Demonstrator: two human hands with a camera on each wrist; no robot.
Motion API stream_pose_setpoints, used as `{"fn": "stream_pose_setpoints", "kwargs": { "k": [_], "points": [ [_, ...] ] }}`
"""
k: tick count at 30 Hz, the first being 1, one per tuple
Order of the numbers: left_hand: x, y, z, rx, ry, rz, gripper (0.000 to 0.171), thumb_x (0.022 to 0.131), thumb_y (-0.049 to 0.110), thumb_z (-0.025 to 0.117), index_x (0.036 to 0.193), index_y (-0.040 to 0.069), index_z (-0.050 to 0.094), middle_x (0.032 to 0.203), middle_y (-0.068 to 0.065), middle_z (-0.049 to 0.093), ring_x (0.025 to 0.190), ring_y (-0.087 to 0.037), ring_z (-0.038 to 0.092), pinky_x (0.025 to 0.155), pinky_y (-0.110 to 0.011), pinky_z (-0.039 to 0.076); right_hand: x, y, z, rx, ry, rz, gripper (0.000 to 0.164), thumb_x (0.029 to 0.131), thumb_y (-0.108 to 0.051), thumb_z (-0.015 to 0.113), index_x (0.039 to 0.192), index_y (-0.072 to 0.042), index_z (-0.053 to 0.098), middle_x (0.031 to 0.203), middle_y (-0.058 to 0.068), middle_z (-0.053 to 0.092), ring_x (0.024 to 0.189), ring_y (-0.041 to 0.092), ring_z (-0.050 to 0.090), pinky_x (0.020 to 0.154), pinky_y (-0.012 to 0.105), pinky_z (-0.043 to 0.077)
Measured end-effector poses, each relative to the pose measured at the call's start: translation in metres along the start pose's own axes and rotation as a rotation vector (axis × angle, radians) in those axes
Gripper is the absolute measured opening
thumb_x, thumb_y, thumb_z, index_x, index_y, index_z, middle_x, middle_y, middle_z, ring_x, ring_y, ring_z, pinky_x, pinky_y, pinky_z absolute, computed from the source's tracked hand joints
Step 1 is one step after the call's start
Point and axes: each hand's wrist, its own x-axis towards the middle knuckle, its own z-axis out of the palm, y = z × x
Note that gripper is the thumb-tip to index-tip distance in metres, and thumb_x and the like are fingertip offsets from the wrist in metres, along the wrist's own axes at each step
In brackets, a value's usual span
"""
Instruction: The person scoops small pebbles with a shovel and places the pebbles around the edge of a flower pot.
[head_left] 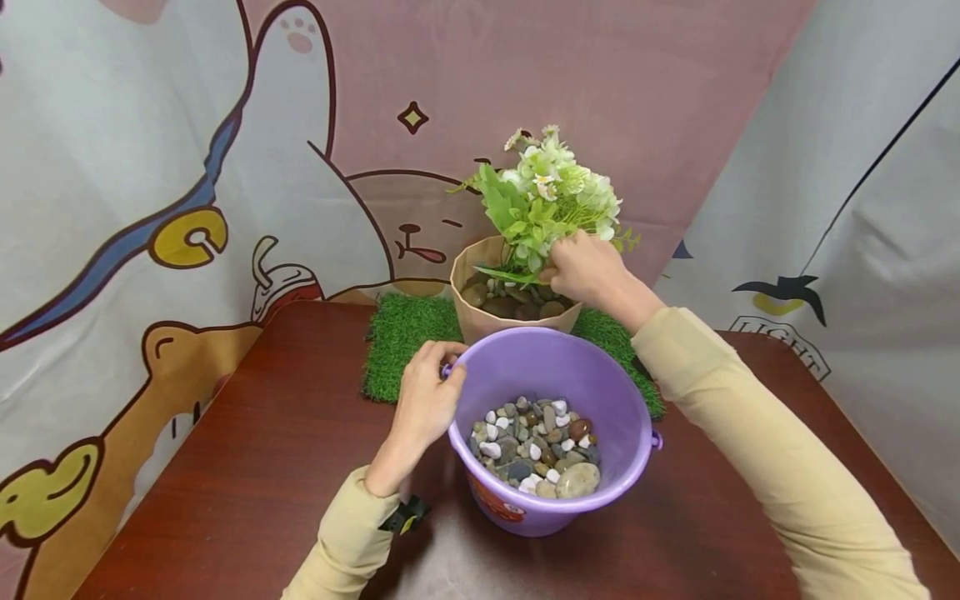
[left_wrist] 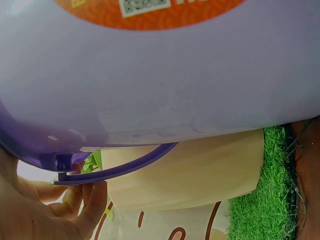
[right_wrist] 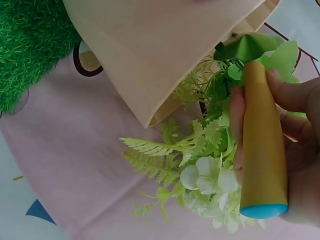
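Note:
A purple bucket stands at the table's front, its floor covered with pebbles. My left hand grips the bucket's left rim beside the lug, where the bucket's handle joins. Behind it stands a beige faceted pot holding dark stones and an artificial bouquet of white flowers and leaves. Over the pot, my right hand holds a tapered yellow tool handle with a blue end. The tool's far end cannot be told apart from the greenery.
Under the pot lies a mat of artificial grass on the brown wooden table. A printed cartoon cloth hangs directly behind the table and along its sides.

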Motion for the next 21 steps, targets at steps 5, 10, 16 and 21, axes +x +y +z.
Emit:
{"fn": "stream_pose_setpoints", "kwargs": {
  "k": [5, 10, 16, 21],
  "points": [
    [0.0, 0.0, -0.001, 0.003, -0.001, -0.005, 0.023, 0.085, 0.009, 0.056, 0.105, 0.006, 0.068, 0.086, -0.007, 0.059, 0.08, -0.019, 0.053, 0.074, -0.031, 0.042, 0.0, -0.002, 0.001, 0.014, -0.004, 0.013, 0.046, 0.088, -0.029, 0.063, 0.05, -0.017, 0.04, 0.059, 0.001, 0.045, 0.063, 0.026, 0.057, 0.055, 0.042, 0.047],
    [0.0, 0.001, 0.0, 0.0, -0.005, -0.007, 0.023, 0.085, 0.009, 0.056, 0.105, 0.006, 0.068, 0.086, -0.007, 0.059, 0.08, -0.019, 0.054, 0.074, -0.032, 0.043, -0.004, 0.001, 0.002, 0.023, 0.003, -0.011, 0.045, 0.088, -0.026, 0.064, 0.049, -0.016, 0.044, 0.053, -0.001, 0.043, 0.055, 0.021, 0.051, 0.05, 0.036, 0.042],
    [0.0, 0.001, -0.001, 0.0, -0.004, -0.006, 0.023, 0.085, 0.009, 0.056, 0.105, 0.006, 0.068, 0.086, -0.008, 0.059, 0.08, -0.019, 0.054, 0.074, -0.031, 0.043, -0.015, 0.004, 0.002, 0.053, 0.003, -0.012, 0.042, 0.087, -0.025, 0.065, 0.051, -0.017, 0.045, 0.05, -0.004, 0.035, 0.051, 0.017, 0.039, 0.047, 0.029, 0.032],
    [0.0, 0.0, -0.001, -0.002, -0.005, -0.005, 0.023, 0.086, 0.008, 0.056, 0.105, 0.005, 0.068, 0.086, -0.008, 0.059, 0.08, -0.019, 0.053, 0.073, -0.031, 0.042, -0.029, 0.003, -0.002, 0.085, 0.033, -0.021, 0.032, 0.088, -0.025, 0.065, 0.059, -0.015, 0.055, 0.054, -0.003, 0.048, 0.053, 0.016, 0.042, 0.047, 0.03, 0.034]
  ]
}}
